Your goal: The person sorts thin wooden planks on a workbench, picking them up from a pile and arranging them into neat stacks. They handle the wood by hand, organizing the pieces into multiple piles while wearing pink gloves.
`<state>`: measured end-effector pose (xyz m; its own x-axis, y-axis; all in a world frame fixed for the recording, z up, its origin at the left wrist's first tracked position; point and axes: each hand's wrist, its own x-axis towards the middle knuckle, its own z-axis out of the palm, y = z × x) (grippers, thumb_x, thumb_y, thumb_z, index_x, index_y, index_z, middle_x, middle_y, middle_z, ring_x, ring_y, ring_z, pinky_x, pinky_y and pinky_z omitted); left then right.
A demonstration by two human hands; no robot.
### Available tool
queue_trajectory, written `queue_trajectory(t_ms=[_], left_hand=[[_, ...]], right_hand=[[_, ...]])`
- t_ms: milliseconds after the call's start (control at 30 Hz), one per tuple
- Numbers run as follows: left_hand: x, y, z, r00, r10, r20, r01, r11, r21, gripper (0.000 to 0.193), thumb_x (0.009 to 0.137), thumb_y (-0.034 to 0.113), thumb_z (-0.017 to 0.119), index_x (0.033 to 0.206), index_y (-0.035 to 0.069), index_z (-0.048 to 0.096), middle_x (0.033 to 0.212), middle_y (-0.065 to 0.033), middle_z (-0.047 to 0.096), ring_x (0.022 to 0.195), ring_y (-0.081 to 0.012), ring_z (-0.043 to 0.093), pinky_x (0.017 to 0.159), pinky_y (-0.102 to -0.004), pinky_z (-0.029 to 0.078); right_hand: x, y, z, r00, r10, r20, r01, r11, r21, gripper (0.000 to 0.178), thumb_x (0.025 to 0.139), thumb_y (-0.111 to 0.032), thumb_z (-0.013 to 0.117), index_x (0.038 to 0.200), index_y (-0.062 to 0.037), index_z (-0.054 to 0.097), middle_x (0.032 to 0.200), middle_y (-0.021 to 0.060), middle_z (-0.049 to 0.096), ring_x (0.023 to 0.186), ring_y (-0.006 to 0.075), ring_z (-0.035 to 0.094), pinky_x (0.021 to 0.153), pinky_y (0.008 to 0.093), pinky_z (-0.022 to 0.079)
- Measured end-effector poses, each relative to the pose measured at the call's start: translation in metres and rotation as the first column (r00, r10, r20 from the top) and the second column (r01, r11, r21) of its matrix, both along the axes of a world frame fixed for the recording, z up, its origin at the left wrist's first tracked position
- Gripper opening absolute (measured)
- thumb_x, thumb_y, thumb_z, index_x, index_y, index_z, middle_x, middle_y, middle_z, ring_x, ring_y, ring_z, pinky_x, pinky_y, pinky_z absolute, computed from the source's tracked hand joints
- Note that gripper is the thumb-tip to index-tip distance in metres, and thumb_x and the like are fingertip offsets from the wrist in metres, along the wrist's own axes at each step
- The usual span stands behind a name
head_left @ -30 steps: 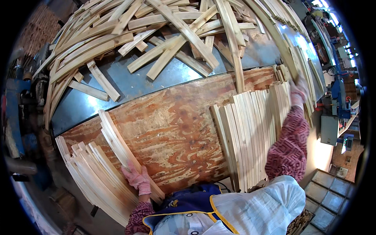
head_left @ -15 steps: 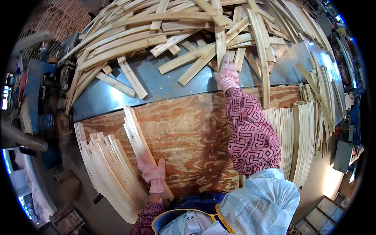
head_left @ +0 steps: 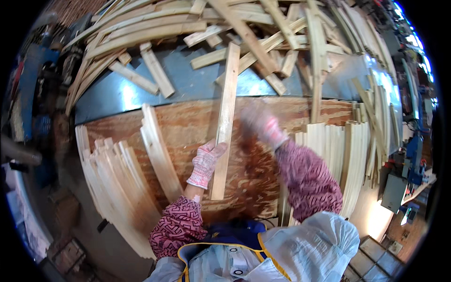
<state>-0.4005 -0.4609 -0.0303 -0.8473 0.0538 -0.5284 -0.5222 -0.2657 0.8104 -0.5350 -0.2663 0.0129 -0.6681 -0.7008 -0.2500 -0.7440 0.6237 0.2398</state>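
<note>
My left hand point(head_left: 206, 162), in a pale pink knitted glove, grips a long wooden slat point(head_left: 226, 108) near its lower part. That slat stands out lengthwise above the brown plywood board point(head_left: 195, 124), its far end reaching over the blue-grey metal table point(head_left: 188, 84). To the right of the slat is my right hand point(head_left: 263, 123), also gloved and smeared by motion, apart from the slat; its fingers cannot be made out. Left of my left hand lies a narrow bundle of slats point(head_left: 159, 150) on the plywood.
A jumbled heap of loose slats point(head_left: 155, 30) covers the far side of the metal table. Upright-lined slats point(head_left: 112, 183) rest along the plywood's left edge, and another row point(head_left: 352, 155) along its right. Blue machinery point(head_left: 30, 101) stands at the far left.
My left hand has left the bundle at the left and now holds a slat in the middle. My right hand has drawn back from the heap toward me. The view has shifted slightly.
</note>
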Motion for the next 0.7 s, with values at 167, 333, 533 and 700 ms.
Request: queue_trajectory(t_ms=[167, 333, 533, 700], left_hand=[[0.04, -0.037, 0.03, 0.954, 0.201, 0.222, -0.243, 0.953, 0.18, 0.04, 0.095, 0.03, 0.062, 0.124, 0.002, 0.06, 0.095, -0.0077, 0.067, 0.08, -0.0175, 0.067, 0.07, -0.0308, 0.058], [0.037, -0.046, 0.037, 0.912, 0.328, 0.245, -0.404, 0.819, 0.407, 0.067, 0.095, 0.061, 0.049, 0.126, 0.002, 0.056, 0.106, -0.0111, 0.066, 0.082, -0.0228, 0.068, 0.071, -0.0361, 0.06], [0.061, -0.072, 0.047, 0.941, 0.287, 0.182, -0.33, 0.899, 0.289, 0.063, 0.094, 0.044, 0.06, 0.139, 0.002, 0.047, 0.112, -0.0128, 0.066, 0.082, -0.0209, 0.067, 0.072, -0.0338, 0.059], [0.119, -0.084, 0.047, 0.893, 0.442, -0.08, -0.431, 0.893, 0.13, 0.066, 0.086, 0.017, 0.072, 0.143, 0.0, 0.043, 0.109, -0.0104, 0.067, 0.088, -0.016, 0.067, 0.071, -0.0263, 0.057]], right_hand=[[-0.124, -0.004, -0.006, 0.752, -0.659, -0.008, 0.527, 0.609, -0.593, 0.072, 0.08, -0.06, 0.066, 0.137, -0.0188, 0.049, 0.135, 0.016, 0.052, 0.129, 0.0327, 0.047, 0.095, 0.0451, 0.048], [-0.155, -0.009, -0.041, 0.48, -0.863, 0.159, 0.812, 0.368, -0.453, 0.089, 0.082, -0.058, 0.064, 0.154, -0.0254, 0.023, 0.15, 0.0231, 0.038, 0.129, 0.0414, 0.048, 0.103, 0.0504, 0.043], [-0.054, -0.029, -0.035, 0.67, -0.585, 0.457, 0.7, 0.293, -0.651, 0.084, 0.085, -0.039, 0.065, 0.151, -0.0068, 0.026, 0.137, 0.028, 0.049, 0.12, 0.0376, 0.056, 0.095, 0.0453, 0.049], [0.151, -0.043, -0.037, 0.479, -0.505, 0.718, 0.855, 0.083, -0.512, 0.087, 0.081, -0.039, 0.069, 0.153, -0.0184, 0.026, 0.123, 0.0233, 0.059, 0.106, 0.0327, 0.063, 0.088, 0.0494, 0.053]])
